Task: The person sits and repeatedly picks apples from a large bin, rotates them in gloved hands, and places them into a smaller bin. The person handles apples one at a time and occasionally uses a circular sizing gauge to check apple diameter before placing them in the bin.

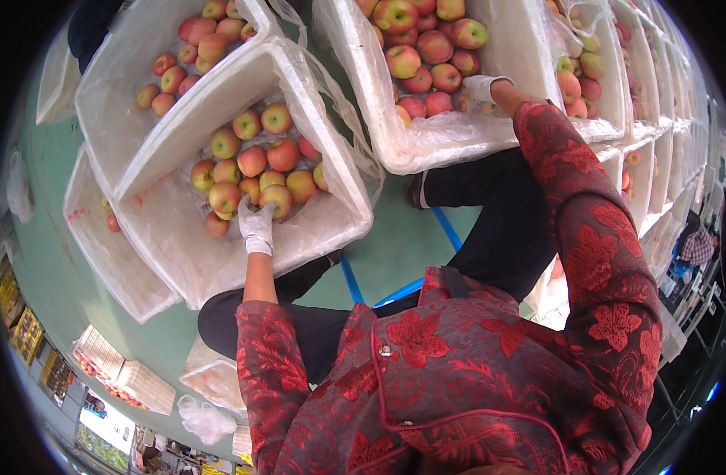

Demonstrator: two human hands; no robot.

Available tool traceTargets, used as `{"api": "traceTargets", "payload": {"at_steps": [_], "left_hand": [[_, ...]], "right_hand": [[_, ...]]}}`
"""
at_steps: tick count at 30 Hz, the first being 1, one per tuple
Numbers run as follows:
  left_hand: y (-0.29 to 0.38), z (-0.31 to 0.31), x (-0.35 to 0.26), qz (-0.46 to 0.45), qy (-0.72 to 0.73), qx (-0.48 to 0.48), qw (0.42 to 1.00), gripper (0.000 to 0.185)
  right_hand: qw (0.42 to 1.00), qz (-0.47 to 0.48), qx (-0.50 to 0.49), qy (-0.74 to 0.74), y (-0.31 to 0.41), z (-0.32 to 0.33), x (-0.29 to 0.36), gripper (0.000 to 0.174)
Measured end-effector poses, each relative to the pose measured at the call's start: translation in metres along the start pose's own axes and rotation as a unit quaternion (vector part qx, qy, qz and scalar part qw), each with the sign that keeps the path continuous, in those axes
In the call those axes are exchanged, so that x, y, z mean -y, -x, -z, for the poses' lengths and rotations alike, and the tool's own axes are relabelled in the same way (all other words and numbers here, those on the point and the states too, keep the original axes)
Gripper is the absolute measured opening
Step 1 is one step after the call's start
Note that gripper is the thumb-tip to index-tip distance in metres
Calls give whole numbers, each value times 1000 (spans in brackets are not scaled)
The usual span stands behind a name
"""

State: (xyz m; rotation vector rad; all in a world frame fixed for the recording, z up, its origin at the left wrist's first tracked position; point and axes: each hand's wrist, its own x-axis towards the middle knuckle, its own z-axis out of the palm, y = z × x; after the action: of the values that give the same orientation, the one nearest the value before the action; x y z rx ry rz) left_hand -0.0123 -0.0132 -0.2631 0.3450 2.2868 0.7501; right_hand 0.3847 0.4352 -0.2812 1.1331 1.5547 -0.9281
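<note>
My left hand point(257, 225), in a white glove, reaches into the left foam box point(220, 270). Its fingertips are at the near edge of a group of red and yellow-green apples, against one apple point(276, 199). Whether the fingers grip it is not plain. Off to the right, my right hand point(480, 90), also gloved, is inside another foam box point(452, 148) lined with clear plastic film. It lies low by the right wall, beside several apples point(434, 47). Its fingers are partly hidden, so a hold cannot be made out.
Another foam box point(110, 142) with apples adjoins the left one. Rows of apple-filled boxes point(612, 89) run along the right. Blue stool legs point(351, 279) show between my knees on a green floor point(375, 237). Crumpled plastic point(205, 419) and white crates point(146, 386) lie behind at left.
</note>
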Motion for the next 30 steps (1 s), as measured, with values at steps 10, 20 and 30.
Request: {"api": "traceTargets", "payload": {"at_steps": [10,20,30], "left_hand": [[86,-11,-135,-252,242,-5,937,62],[181,3,-240,-499,131,67,854,93],[215,15,-258,-339,254,178,888,70]], "right_hand": [[909,341,-113,-211,207,13,108,75],[646,507,192,-538,266,-65,150,65],[711,480,181,-480,266,-90,162,70]]}}
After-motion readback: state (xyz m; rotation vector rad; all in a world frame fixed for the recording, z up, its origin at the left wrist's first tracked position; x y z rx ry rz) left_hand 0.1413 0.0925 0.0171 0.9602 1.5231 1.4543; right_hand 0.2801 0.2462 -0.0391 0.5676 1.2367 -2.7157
